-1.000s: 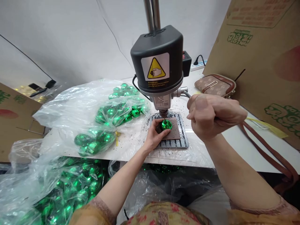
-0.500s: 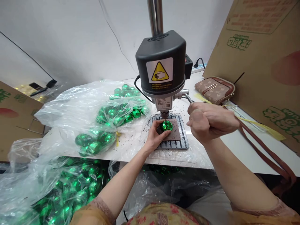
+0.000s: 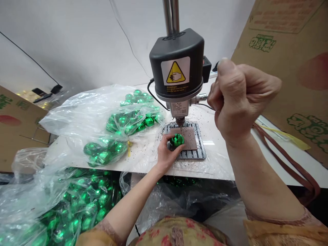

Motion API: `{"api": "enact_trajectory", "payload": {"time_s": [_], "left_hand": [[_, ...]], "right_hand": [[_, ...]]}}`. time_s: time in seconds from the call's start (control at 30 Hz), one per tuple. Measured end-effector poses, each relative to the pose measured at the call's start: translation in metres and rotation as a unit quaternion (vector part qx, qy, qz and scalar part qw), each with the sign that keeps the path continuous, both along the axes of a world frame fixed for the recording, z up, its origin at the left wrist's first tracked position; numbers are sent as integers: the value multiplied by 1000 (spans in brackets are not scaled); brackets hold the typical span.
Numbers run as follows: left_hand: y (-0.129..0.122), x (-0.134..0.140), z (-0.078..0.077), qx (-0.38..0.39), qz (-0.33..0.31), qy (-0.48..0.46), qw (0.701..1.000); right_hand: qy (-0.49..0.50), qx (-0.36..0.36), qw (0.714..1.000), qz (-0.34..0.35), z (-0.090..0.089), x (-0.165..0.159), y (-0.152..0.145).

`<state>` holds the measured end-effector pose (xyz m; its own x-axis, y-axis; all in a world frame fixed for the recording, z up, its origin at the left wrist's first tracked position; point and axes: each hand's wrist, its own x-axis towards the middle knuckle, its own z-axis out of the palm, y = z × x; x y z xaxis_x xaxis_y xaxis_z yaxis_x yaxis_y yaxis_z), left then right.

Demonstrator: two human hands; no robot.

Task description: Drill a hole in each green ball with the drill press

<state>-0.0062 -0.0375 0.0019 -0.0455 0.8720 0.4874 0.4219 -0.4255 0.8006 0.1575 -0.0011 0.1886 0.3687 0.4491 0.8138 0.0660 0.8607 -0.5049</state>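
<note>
A shiny green faceted ball (image 3: 177, 140) is pinched between the thumb and fingers of my left hand (image 3: 165, 150). It is over the left part of a brownish square board (image 3: 190, 139), which lies on the slotted metal base (image 3: 201, 154). Above stands a black drill press (image 3: 176, 65), its thin bit (image 3: 180, 128) pointing down behind the ball, apart from it. My right hand (image 3: 238, 99) is closed in a fist around the press's feed lever, to the right of the motor housing; the hand hides most of the lever.
Clear plastic bags of green balls (image 3: 133, 119) lie left on the white table (image 3: 143, 167), and a larger bag (image 3: 82, 201) sits below its edge. Dark shavings surround the base. Cardboard boxes (image 3: 294, 78) flank both sides. A brown strap (image 3: 284, 160) hangs over the right edge.
My right hand has risen with the lever. My left hand has shifted the ball left and toward me, away from under the drill bit, which now shows.
</note>
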Motion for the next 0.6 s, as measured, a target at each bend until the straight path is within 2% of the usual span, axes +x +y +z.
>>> {"api": "enact_trajectory", "payload": {"time_s": [0.07, 0.17, 0.2, 0.27, 0.33, 0.4, 0.47, 0.53, 0.6], "left_hand": [[-27, -11, -7, 97, -19, 58, 993], [-72, -30, -26, 217, -129, 184, 950], [-84, -35, -33, 229, -181, 230, 928], [-103, -44, -44, 195, -245, 301, 901], [-113, -49, -48, 132, -258, 303, 908], [-110, -52, -45, 92, -247, 249, 932], [-93, -56, -34, 99, -200, 198, 954], [-59, -61, -17, 126, -109, 184, 969], [-11, -69, 1, 122, -27, 182, 975]], "right_hand": [[3, 10, 1000, -2, -2, 1, 1], [5, 28, 1000, 9, -5, 1, 4], [8, 31, 999, 15, -5, 1, 5], [15, 39, 999, 25, -5, 0, 6], [25, 47, 998, 21, -5, 0, 7], [27, 49, 998, 18, -5, 0, 7], [24, 49, 998, 23, -5, 0, 6], [23, 45, 998, 26, -5, -1, 5], [31, 46, 998, 21, -5, -1, 4]]}}
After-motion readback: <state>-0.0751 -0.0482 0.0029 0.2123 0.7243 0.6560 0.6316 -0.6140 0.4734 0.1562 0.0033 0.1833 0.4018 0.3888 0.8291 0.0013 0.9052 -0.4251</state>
